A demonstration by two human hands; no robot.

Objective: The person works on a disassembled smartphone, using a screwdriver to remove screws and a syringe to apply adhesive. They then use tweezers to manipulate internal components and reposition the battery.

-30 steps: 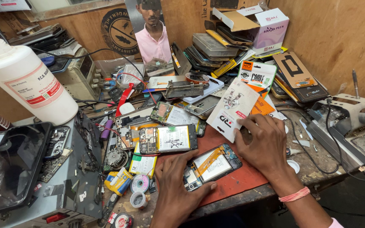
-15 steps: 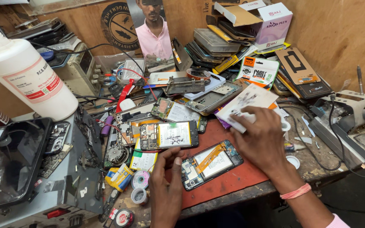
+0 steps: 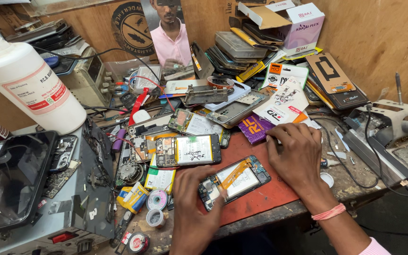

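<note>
Cluttered wooden bench (image 3: 355,182), phone parts all over. Grey metal box (image 3: 79,198) at left edge, dark screen panel (image 3: 10,186) lying tilted on top of it. Big white plastic bottle (image 3: 31,85) standing at back left, just behind the box. White-and-pink carton (image 3: 296,26) at back right corner, flap open, stack of phone frames (image 3: 234,47) beside it. Grey soldering stand (image 3: 393,137) at right edge, cables trailing off. Red mat (image 3: 265,189) at front edge, centre.

Opened phone (image 3: 234,182) lying flat on the mat, back off, battery and board showing, tilted with its right end further from the front edge. Left hand (image 3: 197,208) resting on its left end, fingers curled over the corner, touching it; no clear pinch. Right hand (image 3: 298,158) palm down on the mat just right of the phone, fingers spread loosely, fingertips at a purple packet (image 3: 253,127); cannot tell whether gripping anything.

Second opened phone (image 3: 187,151) just behind the first, near but apart. Small tape rolls (image 3: 157,200) left of the left hand, near front edge.
</note>
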